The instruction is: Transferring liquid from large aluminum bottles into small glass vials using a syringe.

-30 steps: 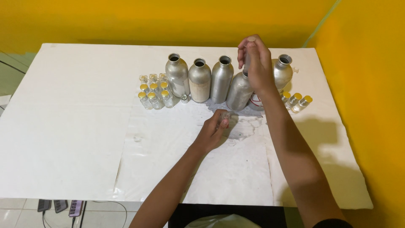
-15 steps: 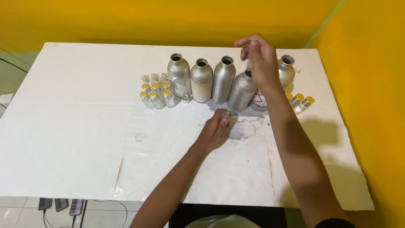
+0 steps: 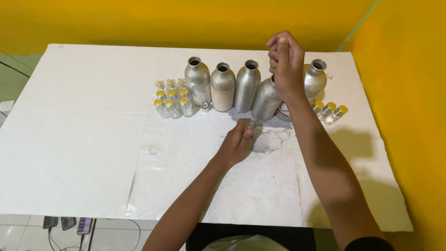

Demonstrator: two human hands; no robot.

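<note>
My left hand (image 3: 237,142) rests on the white table sheet (image 3: 79,139) and grips a small clear glass vial (image 3: 249,125) standing upright. My right hand (image 3: 284,65) is raised above a tilted silver metal bottle (image 3: 265,100); its fingers are closed around a thin clear dropper or syringe that points down into the bottle's neck. Three more open silver bottles (image 3: 223,86) stand in a row to the left of it, and another (image 3: 314,79) is behind my right wrist.
A cluster of small vials with yellow caps (image 3: 171,100) stands left of the bottles, and several capped vials (image 3: 332,111) lie to the right. A wet grey stain (image 3: 269,139) marks the sheet in front of the bottles. Yellow walls enclose the table's back and right.
My right hand has drawn up and slightly right, pulling the dropper higher above the bottle. My left hand and its vial have stayed put.
</note>
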